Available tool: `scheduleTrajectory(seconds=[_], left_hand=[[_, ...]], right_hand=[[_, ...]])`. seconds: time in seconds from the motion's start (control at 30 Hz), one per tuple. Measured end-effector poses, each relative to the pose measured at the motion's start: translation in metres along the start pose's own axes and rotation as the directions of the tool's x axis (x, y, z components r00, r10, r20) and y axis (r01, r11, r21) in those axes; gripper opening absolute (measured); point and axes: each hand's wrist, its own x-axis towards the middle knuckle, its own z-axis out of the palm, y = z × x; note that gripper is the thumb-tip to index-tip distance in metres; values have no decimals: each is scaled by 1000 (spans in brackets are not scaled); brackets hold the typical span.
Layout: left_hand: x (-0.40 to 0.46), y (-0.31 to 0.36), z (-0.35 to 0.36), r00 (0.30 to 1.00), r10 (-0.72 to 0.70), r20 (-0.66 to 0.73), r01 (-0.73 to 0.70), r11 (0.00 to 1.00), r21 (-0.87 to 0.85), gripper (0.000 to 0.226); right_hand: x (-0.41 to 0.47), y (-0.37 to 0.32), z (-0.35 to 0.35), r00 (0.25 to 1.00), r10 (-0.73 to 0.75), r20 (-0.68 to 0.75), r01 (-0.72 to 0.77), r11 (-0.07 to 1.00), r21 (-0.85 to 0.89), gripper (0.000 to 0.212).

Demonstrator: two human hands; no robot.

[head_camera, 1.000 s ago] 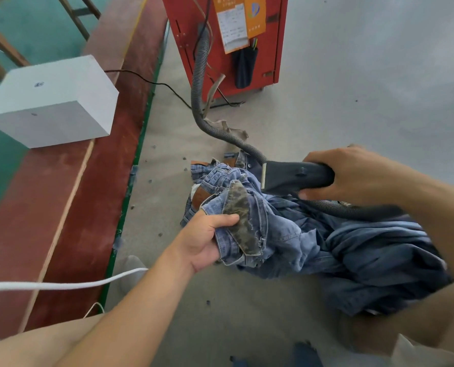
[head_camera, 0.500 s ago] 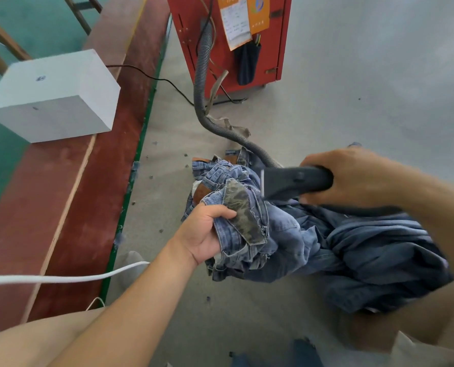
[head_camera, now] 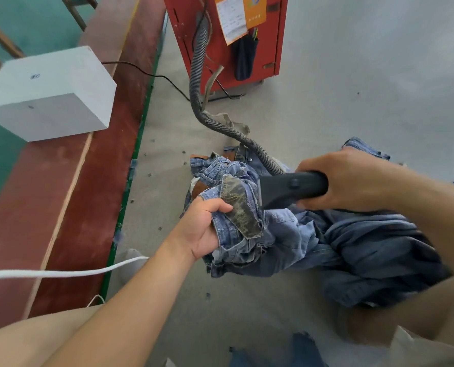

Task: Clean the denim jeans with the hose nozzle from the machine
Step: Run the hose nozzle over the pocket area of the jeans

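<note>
Denim jeans (head_camera: pixel 286 234) lie bunched on the floor (head_camera: pixel 339 83), out from the red machine (head_camera: pixel 220 49). Left hand (head_camera: pixel 202 229) grips a fold; right hand (head_camera: pixel 353 181) is clamped on the nozzle (head_camera: pixel 286 188), mouth against cloth. Cleaning is underway; next, probably a sweep onto fresh fabric.

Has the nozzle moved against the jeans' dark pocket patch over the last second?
No. The nozzle mouth stays just right of the dark patch.

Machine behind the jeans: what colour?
Red machine, with an orange and white label; head view shows it.
</note>
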Motion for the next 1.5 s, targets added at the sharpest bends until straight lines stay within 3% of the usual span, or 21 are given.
scheduleTrajectory(seconds=[0.1,0.17,0.4,0.63,0.77,0.87,1.03,1.13,1.3,1.5], left_hand=[[-1,-2,5,999,-6,37,5,1000,16,37],[-1,-5,6,999,-1,48,-1,1000,29,36],[-1,3,3,998,4,58,-7,999,51,41],[-4,1,5,998,-25,55,21,997,70,39],[-3,5,5,997,-21,74,16,997,71,42],[-1,4,4,999,-37,31,35,997,68,32],[-1,-1,-1,996,-77,-40,80,994,79,32],[2,5,-3,991,-124,-45,126,991,36,36],[5,12,-5,976,-156,-154,176,976,125,30],[7,10,-5,976,-105,-193,132,983,129,33]], right_hand=[[-2,-6,12,996,7,89,6,989,-146,23],[0,-11,24,997,-34,75,51,972,-230,23],[-2,-6,16,998,-15,55,23,988,-150,26],[-6,-18,21,983,-163,91,181,945,-270,22],[-9,-13,10,991,-127,26,129,933,-336,24],[-9,-21,21,989,-147,10,138,903,-406,21],[-15,-36,33,954,-270,132,301,860,-413,22],[-16,-26,20,968,-226,112,252,878,-406,31],[-11,-15,10,980,-178,-85,121,883,-453,29],[-16,-36,51,954,-298,22,266,813,-519,29]])
